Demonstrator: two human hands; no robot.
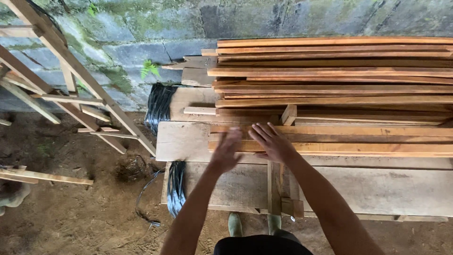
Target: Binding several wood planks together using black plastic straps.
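Note:
My left hand (226, 152) hovers, blurred, over the near ends of a few orange-brown wooden slats (358, 140) lying on a pale plank bench (377, 186). Its fingers are spread and hold nothing. My right hand (272, 141) lies flat on the same slats just to the right, fingers splayed toward the left, gripping nothing. Behind them rises a taller stack of long wooden slats (339, 71), with a short upright wood block (289, 114) standing at its front edge.
A leaning wooden frame (71, 85) stands at the left against a mossy block wall (141, 28). Bundles of black strapping (177, 186) hang off the bench's left end. A loose slat (42, 177) lies on the dirt floor. My boots (236, 225) show below.

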